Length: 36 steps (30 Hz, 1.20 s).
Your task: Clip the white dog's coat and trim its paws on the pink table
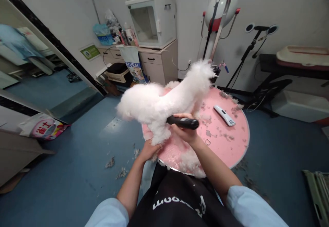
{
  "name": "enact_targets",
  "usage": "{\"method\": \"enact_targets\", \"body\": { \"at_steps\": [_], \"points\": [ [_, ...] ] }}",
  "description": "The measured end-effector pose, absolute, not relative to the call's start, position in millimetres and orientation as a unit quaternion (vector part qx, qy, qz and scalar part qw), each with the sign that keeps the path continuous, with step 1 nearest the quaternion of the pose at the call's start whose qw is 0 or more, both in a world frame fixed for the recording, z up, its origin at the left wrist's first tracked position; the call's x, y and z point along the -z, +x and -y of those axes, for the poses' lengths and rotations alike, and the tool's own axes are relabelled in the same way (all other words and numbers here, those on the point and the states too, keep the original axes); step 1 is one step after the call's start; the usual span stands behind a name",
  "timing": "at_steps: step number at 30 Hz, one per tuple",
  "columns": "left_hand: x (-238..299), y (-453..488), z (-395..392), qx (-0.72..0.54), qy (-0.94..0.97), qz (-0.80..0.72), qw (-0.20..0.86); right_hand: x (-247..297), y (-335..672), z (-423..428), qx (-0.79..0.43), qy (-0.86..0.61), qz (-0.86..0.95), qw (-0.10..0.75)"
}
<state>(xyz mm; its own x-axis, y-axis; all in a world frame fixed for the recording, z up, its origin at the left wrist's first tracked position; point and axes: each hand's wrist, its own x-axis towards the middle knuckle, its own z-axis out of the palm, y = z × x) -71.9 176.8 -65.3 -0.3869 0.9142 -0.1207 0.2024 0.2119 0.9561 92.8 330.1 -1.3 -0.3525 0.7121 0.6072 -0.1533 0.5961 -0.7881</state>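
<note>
A fluffy white dog (177, 98) stands on a round pink grooming table (226, 144), its head toward the left and its rear end to the right. In my right hand (187, 134) is a black hair clipper (183, 122), its front end against the dog's side near the front leg. My left hand (149, 150) is closed around the lower part of the dog's front leg (159, 131), and the paw is hidden in it. Loose white fur (189, 160) lies at the table's near edge, below the clipper.
A white clipper (224, 115) and a small ring (207, 142) lie on the table's right half among grey fur tufts. Behind stand a cabinet (154, 64), a white drying box (164, 21) and a dryer (223, 8). More fur (122, 173) is on the floor.
</note>
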Motion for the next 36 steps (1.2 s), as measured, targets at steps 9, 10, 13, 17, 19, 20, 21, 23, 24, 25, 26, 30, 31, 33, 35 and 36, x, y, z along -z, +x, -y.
{"method": "enact_targets", "body": {
  "at_steps": [9,10,13,17,19,20,21,23,24,25,26,30,31,33,35,36],
  "points": [
    [43,-73,-160,-0.495,0.383,-0.675,0.392,58,106,-303,-0.26,-0.129,0.818,0.498],
    [39,-72,-159,-0.494,0.385,-0.673,0.394,55,108,-301,-0.246,-0.115,0.815,0.512],
    [28,-71,-155,-0.496,0.392,-0.664,0.399,46,104,-304,-0.22,-0.088,0.841,0.487],
    [18,-70,-153,-0.51,0.385,-0.659,0.397,57,94,-322,-0.203,-0.157,0.871,0.419],
    [16,-69,-153,-0.512,0.375,-0.664,0.394,63,98,-322,-0.188,-0.186,0.869,0.419],
    [15,-69,-152,-0.513,0.37,-0.667,0.394,64,101,-319,-0.183,-0.181,0.867,0.427],
    [14,-69,-152,-0.513,0.367,-0.668,0.395,62,105,-315,-0.182,-0.159,0.867,0.436],
    [13,-68,-150,-0.511,0.365,-0.665,0.403,53,111,-305,-0.178,-0.087,0.871,0.45],
    [13,-67,-149,-0.511,0.365,-0.663,0.408,47,112,-302,-0.168,-0.059,0.874,0.453],
    [12,-67,-147,-0.511,0.365,-0.661,0.411,42,112,-302,-0.154,-0.047,0.877,0.452],
    [12,-66,-146,-0.511,0.363,-0.662,0.41,37,111,-304,-0.137,-0.05,0.881,0.449],
    [15,-65,-139,-0.52,0.346,-0.677,0.389,40,107,-328,-0.093,-0.137,0.884,0.438],
    [16,-64,-137,-0.522,0.343,-0.678,0.388,42,108,-332,-0.092,-0.154,0.882,0.436],
    [18,-64,-135,-0.522,0.341,-0.676,0.392,45,114,-332,-0.097,-0.157,0.882,0.435],
    [19,-63,-135,-0.523,0.34,-0.675,0.395,38,121,-321,-0.106,-0.106,0.891,0.428],
    [19,-62,-135,-0.525,0.336,-0.675,0.393,32,122,-315,-0.109,-0.071,0.897,0.423]
  ]
}}
